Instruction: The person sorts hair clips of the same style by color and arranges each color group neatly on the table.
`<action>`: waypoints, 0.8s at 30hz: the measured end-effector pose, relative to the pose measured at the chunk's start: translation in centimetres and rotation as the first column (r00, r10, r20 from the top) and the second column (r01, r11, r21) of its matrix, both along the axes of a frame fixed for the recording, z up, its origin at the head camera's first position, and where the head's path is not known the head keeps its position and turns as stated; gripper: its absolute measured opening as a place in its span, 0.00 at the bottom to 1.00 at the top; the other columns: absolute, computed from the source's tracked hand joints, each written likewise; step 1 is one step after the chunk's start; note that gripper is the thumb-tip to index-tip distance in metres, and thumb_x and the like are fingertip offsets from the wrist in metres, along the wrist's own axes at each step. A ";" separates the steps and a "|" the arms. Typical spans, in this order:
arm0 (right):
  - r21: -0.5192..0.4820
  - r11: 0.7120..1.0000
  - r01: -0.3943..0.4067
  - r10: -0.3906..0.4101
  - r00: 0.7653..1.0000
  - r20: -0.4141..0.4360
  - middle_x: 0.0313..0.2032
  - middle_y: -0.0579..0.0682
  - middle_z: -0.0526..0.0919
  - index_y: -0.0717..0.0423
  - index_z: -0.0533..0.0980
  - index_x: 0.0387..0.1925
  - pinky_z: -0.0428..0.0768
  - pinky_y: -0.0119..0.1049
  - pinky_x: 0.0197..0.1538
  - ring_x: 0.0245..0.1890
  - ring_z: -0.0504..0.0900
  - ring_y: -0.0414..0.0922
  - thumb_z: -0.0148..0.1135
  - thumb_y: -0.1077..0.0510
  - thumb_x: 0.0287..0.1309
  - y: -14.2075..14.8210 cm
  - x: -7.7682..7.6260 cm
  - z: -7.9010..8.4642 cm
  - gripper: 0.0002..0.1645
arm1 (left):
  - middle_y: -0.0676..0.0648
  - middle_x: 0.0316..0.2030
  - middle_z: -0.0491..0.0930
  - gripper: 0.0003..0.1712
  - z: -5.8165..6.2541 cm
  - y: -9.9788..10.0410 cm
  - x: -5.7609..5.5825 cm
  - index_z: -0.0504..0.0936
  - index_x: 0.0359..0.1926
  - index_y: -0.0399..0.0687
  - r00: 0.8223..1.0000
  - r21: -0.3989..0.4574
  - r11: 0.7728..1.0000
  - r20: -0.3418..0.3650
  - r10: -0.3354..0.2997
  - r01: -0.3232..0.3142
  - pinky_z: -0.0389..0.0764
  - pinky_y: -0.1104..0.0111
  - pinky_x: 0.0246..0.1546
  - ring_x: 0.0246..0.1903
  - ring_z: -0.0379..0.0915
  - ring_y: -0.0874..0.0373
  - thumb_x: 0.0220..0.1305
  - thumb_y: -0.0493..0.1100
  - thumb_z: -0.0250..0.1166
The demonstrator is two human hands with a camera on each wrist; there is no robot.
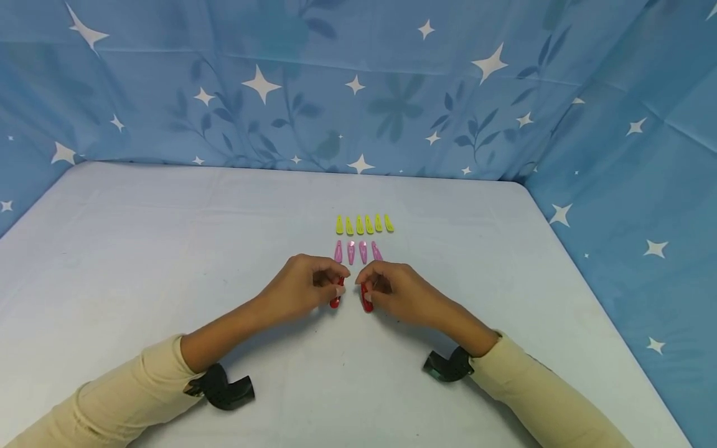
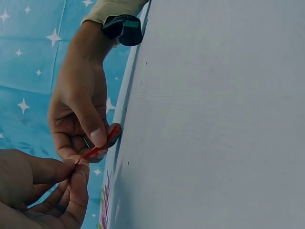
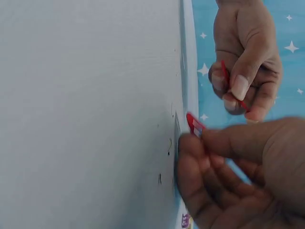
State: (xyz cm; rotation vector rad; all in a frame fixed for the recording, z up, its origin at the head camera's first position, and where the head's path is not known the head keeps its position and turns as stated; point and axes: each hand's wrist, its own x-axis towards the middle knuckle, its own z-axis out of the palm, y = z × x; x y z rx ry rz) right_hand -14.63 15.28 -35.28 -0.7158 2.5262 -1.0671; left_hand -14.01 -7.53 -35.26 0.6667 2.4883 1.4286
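Just below a row of clips, both hands are close together over the white table. My left hand (image 1: pixel 297 287) pinches a red snap hair clip (image 1: pixel 335 303) between thumb and fingers. Opposite it, my right hand (image 1: pixel 404 294) pinches a second red snap hair clip (image 1: pixel 367 305). In the right wrist view, the end of the right hand's red clip (image 3: pixel 193 122) sticks out past the fingertips. Several pink hair clips (image 1: pixel 351 252) lie in a row right beyond the hands, and several yellow hair clips (image 1: pixel 360 225) form a row behind those.
The white table (image 1: pixel 168 218) reaches back to a blue curtain (image 1: pixel 313 74) with white stars, which also hangs along the right side. Black wrist-worn devices (image 1: pixel 228 391) sit at both cuffs, close to the tabletop.
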 end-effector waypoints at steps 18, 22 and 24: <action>-0.036 0.997 0.062 -0.061 0.998 0.035 0.33 0.49 0.81 0.56 0.80 0.45 0.79 0.31 0.38 0.34 0.78 0.43 0.64 0.68 0.58 -1.8 -1.6 0.0 0.13 | 0.43 0.30 0.84 0.07 -0.4 0.0 -2.4 0.87 0.39 0.36 0.988 0.059 0.996 0.142 0.055 -0.063 0.83 0.67 0.29 0.26 0.82 0.57 0.58 0.31 0.69; -0.037 0.996 0.082 -0.080 0.995 0.062 0.33 0.49 0.81 0.56 0.80 0.44 0.79 0.31 0.37 0.33 0.78 0.43 0.64 0.67 0.58 -1.9 -1.7 0.0 0.12 | 0.46 0.28 0.84 0.06 -0.6 -0.1 -2.8 0.87 0.37 0.39 0.988 0.005 0.998 0.142 0.061 -0.063 0.80 0.68 0.29 0.28 0.78 0.58 0.56 0.31 0.70; -0.030 0.995 0.092 -0.090 0.994 0.069 0.33 0.48 0.82 0.56 0.80 0.44 0.79 0.31 0.38 0.33 0.78 0.43 0.64 0.67 0.58 -2.0 -1.8 0.0 0.12 | 0.47 0.29 0.84 0.07 -0.6 -0.1 -2.9 0.87 0.37 0.40 0.989 -0.028 0.998 0.140 0.053 -0.050 0.80 0.69 0.30 0.29 0.77 0.58 0.55 0.31 0.71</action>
